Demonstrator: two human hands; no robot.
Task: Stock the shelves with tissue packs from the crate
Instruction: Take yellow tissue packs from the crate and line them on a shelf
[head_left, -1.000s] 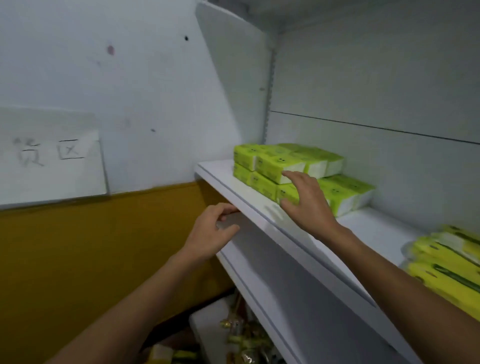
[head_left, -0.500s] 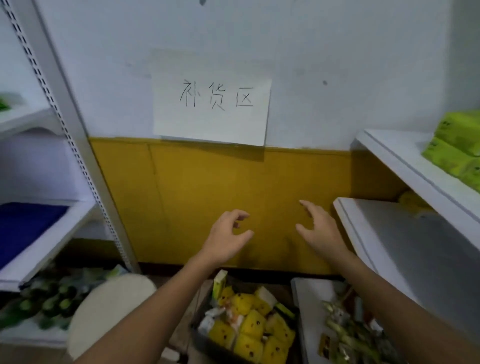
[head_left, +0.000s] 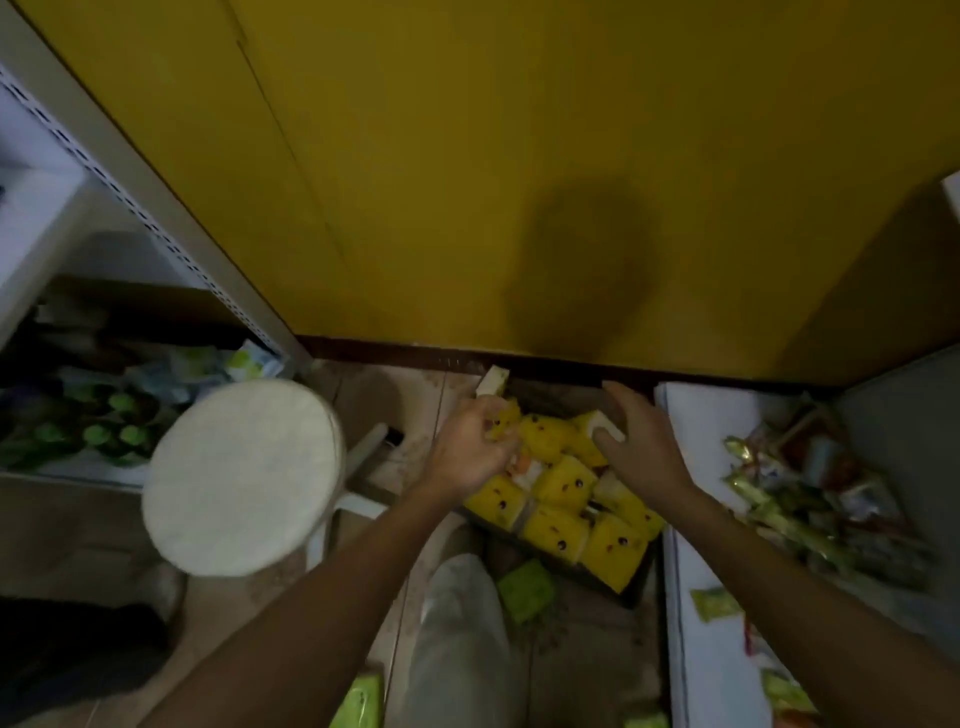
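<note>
Hands both down at the crate (head_left: 631, 597): left hand (head_left: 470, 447) has fingers curled round one yellow tissue pack (head_left: 506, 422), pinching it; right hand (head_left: 644, 447) has fingers arched and thumb against the pale end of a second pack (head_left: 602, 427), grip not confirmed, cannot tell. Remaining packs (head_left: 563, 488) are soft blocks in glossy yellow wrap with dark dots, packed tight inside the dark crate on the floor (head_left: 410, 410), against the yellow wall (head_left: 467, 156). Round white stool seat (head_left: 244, 478), grainy surface, to the left. Green pack (head_left: 524, 590) lies just beside the crate.
</note>
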